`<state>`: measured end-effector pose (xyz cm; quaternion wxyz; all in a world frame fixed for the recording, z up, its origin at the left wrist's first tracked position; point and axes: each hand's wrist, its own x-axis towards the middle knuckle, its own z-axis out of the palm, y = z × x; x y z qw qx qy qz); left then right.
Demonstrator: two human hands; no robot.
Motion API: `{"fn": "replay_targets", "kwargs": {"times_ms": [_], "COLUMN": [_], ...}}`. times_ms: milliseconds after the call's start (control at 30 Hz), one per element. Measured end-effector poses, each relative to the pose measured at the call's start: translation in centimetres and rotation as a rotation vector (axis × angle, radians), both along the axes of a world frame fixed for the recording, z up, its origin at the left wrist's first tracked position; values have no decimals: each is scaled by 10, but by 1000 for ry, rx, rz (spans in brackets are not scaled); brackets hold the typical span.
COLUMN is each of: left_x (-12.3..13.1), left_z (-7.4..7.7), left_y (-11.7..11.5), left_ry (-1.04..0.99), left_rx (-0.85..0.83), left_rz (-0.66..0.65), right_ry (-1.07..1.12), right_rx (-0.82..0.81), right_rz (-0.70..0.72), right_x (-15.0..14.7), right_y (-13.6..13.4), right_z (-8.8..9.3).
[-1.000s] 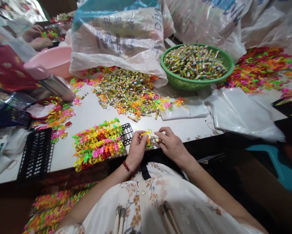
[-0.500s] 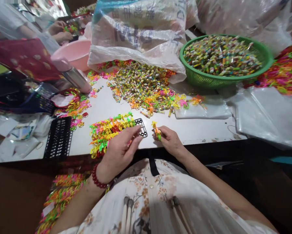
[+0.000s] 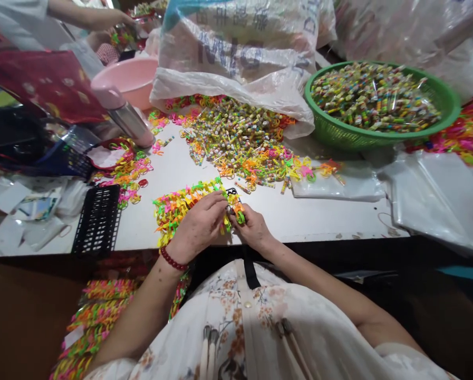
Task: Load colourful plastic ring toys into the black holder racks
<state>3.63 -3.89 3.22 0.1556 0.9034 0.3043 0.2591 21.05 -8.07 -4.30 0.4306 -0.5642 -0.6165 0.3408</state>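
My left hand (image 3: pixel 199 227) rests on the right end of a black grid rack (image 3: pixel 232 193) that is packed with rows of bright plastic ring toys (image 3: pixel 176 206). My right hand (image 3: pixel 252 228) meets it there, fingers pinched on a small yellow and orange ring toy (image 3: pixel 237 210) at the rack's open end. Both hands sit near the front edge of the white table (image 3: pixel 319 214). A loose pile of small wrapped candies and rings (image 3: pixel 236 142) lies farther back on the table.
A green basket (image 3: pixel 382 134) of candies stands back right, beside clear plastic sheets (image 3: pixel 437 195). A printed plastic sack (image 3: pixel 240 53), pink basin (image 3: pixel 125 84) and metal flask (image 3: pixel 131 121) stand behind. An empty black rack (image 3: pixel 97 219) lies left. Another person's hands (image 3: pixel 109 18) work at top left.
My left hand has gone from the toy to the filled rack. My right hand has carried the toy left to the rack's end. The view has shifted left.
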Motion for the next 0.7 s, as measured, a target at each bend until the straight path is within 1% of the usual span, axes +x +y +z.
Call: {"fn": "replay_targets", "kwargs": {"times_ms": [67,167,333,400,467,533,600,700], "left_x": [2,3,3,3,4,5,6,6], "left_z": [2,4,6,7,8,9,10,12], "left_y": [1,2,2,3,3,3,3,1], "left_ry": [-6,-4,31,77,163,251,288,281], "left_rx": [-3,-24,-26,6,52,85,89,72], "left_rz": [9,37,79,44,-19,-49,-29,1], "right_ry": [-44,-94,-204,-258,-310,-342,-356,-334], "right_rx": [23,72,96,136,175,196,191,163], "right_rz": [-7,31,70,88,120,155,189,218], "right_x": [-1,1,3,3,4,6,9,12], "right_y": [5,12,15,14,15,15,17,19], "right_z": [-2,-6,-13,-16,-19,-21,-21,-18]}}
